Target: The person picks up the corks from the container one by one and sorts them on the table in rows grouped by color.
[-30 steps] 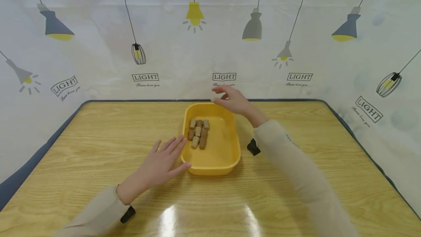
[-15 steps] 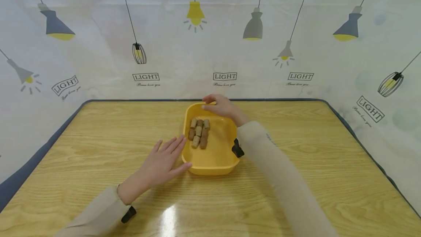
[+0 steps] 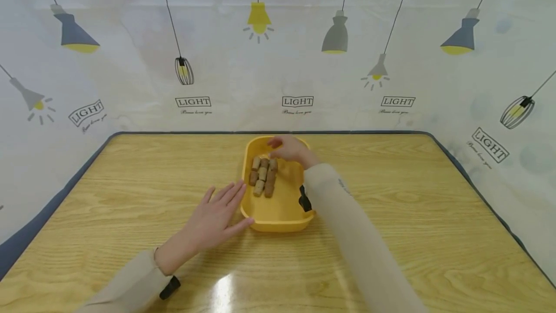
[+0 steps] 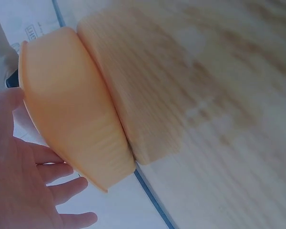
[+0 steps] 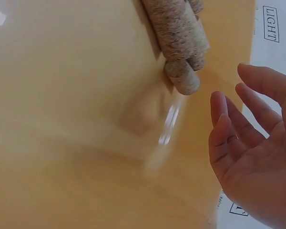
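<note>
Several cork stoppers [image 3: 262, 174], light and dark brown, lie side by side in rows at the left of a yellow plastic tub [image 3: 278, 226]. My left hand [image 3: 213, 219] has its fingers straight and spread, touching the tub's left rim; the left wrist view shows the fingertips along that rim. Over the far end of the tub is my right hand [image 3: 288, 149], its fingers loosely bent with nothing between them. In the right wrist view the right hand [image 5: 257, 138] is a short way from the nearest cork stopper [image 5: 182, 77].
The tub stands on a wood-grain table [image 3: 412, 206] with a dark blue edge. Behind it and at both sides hangs a white wall covering [image 3: 226, 62] printed with lamps. Black wrist devices [image 3: 305, 199] sit at both sleeves.
My right hand has moved left and down from beyond the tub's far rim to over the inside, closer to the corks. The left hand stays at the rim.
</note>
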A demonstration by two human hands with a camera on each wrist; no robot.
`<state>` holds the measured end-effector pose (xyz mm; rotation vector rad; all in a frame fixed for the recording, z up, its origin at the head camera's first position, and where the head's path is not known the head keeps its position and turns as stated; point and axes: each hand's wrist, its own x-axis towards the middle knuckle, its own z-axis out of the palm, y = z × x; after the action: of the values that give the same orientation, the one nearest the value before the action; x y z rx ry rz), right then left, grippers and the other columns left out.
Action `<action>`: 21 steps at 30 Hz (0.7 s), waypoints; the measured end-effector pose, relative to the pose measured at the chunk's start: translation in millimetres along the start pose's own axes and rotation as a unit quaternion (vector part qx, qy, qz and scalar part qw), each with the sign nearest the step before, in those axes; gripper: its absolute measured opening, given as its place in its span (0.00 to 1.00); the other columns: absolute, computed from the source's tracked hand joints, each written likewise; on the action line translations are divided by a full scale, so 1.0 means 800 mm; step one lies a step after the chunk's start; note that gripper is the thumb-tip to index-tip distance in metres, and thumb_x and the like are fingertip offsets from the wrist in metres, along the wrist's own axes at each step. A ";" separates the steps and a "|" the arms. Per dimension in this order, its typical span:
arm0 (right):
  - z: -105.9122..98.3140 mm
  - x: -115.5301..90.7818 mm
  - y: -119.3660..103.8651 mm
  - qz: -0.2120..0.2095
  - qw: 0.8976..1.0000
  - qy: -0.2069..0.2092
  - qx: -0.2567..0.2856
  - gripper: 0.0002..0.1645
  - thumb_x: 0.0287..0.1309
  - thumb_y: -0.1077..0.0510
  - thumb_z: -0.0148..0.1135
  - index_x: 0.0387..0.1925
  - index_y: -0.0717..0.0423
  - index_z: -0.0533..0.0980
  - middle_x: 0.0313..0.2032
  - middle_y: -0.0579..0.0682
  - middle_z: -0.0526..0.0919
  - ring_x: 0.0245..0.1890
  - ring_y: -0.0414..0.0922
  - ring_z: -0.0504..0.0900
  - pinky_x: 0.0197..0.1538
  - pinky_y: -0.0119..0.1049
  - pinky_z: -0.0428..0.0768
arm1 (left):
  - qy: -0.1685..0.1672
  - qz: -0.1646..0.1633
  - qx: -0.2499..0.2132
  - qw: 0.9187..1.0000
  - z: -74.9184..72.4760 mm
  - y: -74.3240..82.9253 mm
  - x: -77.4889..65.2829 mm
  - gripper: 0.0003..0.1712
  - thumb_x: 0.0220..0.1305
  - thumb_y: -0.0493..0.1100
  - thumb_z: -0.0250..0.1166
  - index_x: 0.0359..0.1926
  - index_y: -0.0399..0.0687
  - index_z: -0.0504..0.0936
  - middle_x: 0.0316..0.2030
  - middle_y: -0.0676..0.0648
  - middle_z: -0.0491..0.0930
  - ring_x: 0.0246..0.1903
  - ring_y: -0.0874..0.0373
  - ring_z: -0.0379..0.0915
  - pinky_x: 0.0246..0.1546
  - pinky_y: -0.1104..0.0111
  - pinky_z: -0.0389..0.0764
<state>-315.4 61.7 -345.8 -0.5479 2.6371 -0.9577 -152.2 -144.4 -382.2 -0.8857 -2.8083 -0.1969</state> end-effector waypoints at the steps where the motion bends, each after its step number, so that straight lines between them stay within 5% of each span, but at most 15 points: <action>1: 0.001 0.000 0.002 0.003 1.000 -0.002 0.003 0.25 0.53 0.61 0.57 0.54 0.60 0.69 0.52 0.56 0.71 0.50 0.48 0.69 0.48 0.37 0.69 | 0.001 0.000 0.000 1.000 0.000 0.000 0.000 0.43 0.60 0.67 0.42 0.65 0.40 0.53 0.64 0.44 0.51 0.62 0.51 0.46 0.57 0.48 0.46; 21: 0.026 0.002 0.030 0.047 0.998 -0.023 0.047 0.25 0.47 0.68 0.56 0.51 0.61 0.71 0.48 0.56 0.72 0.44 0.48 0.70 0.46 0.37 0.70 | 0.013 0.000 -0.002 1.000 0.001 0.001 -0.001 0.43 0.60 0.67 0.43 0.65 0.39 0.55 0.64 0.43 0.53 0.61 0.49 0.49 0.55 0.47 0.49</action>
<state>-314.8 66.6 -376.9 -0.4140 2.5389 -1.0210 -150.9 -144.2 -383.0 -0.8783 -2.7845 -0.2124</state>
